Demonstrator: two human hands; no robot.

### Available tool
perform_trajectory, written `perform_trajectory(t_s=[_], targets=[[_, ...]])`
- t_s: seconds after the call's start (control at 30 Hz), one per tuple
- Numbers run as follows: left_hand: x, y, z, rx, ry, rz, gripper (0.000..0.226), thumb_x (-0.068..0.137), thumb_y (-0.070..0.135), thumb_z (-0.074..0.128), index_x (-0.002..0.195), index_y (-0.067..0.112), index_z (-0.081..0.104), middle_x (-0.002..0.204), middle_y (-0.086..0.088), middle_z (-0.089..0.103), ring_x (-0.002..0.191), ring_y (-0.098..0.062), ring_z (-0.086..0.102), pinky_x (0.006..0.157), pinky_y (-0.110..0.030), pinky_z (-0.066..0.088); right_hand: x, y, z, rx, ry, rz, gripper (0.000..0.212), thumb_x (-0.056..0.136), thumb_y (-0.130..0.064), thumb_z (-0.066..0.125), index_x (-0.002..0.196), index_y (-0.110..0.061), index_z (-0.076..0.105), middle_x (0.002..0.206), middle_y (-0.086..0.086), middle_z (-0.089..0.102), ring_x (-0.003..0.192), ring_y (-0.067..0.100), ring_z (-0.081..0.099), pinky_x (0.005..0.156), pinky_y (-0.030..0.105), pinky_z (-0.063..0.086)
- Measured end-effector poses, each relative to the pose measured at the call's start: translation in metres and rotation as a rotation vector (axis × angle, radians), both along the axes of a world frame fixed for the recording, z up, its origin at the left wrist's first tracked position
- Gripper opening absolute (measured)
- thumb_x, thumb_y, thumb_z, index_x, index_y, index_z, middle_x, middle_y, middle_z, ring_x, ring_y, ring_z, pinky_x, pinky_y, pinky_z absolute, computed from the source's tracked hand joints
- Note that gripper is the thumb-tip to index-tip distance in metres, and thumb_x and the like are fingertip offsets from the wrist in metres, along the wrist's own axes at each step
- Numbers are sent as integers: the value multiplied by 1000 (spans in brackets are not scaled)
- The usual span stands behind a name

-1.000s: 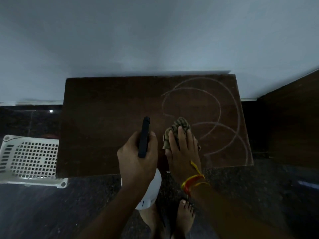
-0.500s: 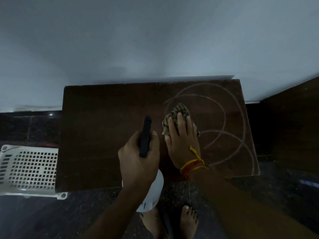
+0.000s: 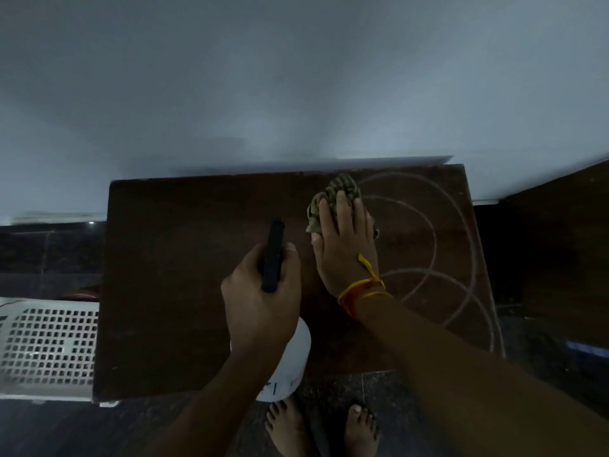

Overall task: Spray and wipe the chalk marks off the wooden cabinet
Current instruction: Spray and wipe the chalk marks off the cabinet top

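Chalk marks [image 3: 438, 245], pale concentric arcs, are drawn across the right half of the dark brown wooden cabinet [image 3: 184, 258], whose flat top serves as the surface and is set against a pale grey wall [image 3: 296, 77]. A crumpled olive-green cloth [image 3: 336, 196] is pressed flat onto the surface near the far edge, at the left end of the arcs, by the right hand [image 3: 346, 245], whose fingers are laid straight over it. A red and yellow thread band [image 3: 359, 291] is worn on that wrist. The left hand [image 3: 260, 298] is curled around the black trigger head [image 3: 273, 258] of a white plastic spray bottle [image 3: 290, 367], which is held above the near edge of the surface, just left of the right hand. A white perforated plastic basket [image 3: 46, 347] is seen on the dark stone floor [image 3: 49, 430] at the left of the cabinet. Bare feet [image 3: 286, 427] are visible at the near edge.
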State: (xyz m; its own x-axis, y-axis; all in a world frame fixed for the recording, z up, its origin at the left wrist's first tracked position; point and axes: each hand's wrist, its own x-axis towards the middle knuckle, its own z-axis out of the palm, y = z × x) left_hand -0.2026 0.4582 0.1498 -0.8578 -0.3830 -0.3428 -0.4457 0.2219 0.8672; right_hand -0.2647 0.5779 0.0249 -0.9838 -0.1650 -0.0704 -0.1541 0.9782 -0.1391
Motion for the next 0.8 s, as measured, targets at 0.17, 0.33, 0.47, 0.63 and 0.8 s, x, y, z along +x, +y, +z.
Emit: perform_trajectory(t_s=[0.17,0.33,0.47,0.63,0.8], targets=[[-16,-5,2,2,-8,3,24,94,30,56,77,13,59,71,-23,59,63,-44,58,56,-56,54,-4,-1,1,3,-5,3,57,91,-39,35,144,-16,35,151,15,30,137,40,28,111,54,26],[-22,-10,-2,-14,-34,11,24,95,31,56,77,16,59,72,-23,60,66,-44,61,57,-57,56,-45,-7,-2,-3,24,0,56,92,-38,34,145,-17,34,152,14,29,138,40,28,112,53,23],[-16,-13,0,-27,-44,2,23,95,30,56,74,20,58,68,-19,60,60,-36,59,54,-57,55,-49,-7,-1,-21,36,-8,55,92,-37,32,143,-16,37,151,15,31,137,41,29,112,54,25],[-11,-15,1,-15,-50,-8,21,95,29,55,74,27,55,69,-16,59,62,-38,59,55,-57,56,-36,-20,0,-30,63,-2,53,92,-35,34,141,-15,41,148,15,37,135,42,32,110,54,26],[-7,-13,-4,-11,-37,-21,21,95,29,55,76,20,57,66,-21,56,59,-41,56,51,-53,52,-64,-17,-4,-41,63,94,52,93,-35,39,142,-17,40,148,13,37,134,42,33,109,53,26]])
